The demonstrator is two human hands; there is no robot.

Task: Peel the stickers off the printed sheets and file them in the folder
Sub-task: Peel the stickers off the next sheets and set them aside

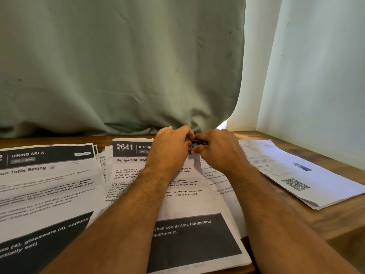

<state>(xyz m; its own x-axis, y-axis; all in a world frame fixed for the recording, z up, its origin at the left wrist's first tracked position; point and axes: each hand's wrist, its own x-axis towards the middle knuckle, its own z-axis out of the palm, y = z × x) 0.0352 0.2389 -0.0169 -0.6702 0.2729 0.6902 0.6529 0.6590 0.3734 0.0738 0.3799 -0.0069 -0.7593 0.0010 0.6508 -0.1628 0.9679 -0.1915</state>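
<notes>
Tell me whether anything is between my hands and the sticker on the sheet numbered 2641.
Nothing visible is. Both the left hand and the right hand are already at the sticker, a small dark strip at the top of the 2641 sheet, with fingers curled around it. No folder is in view, so that path cannot be judged.

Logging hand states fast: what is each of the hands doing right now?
Left hand: fingers curled, pinching the small dark sticker.
Right hand: fingers curled, pinching the same sticker from the other side.
</notes>
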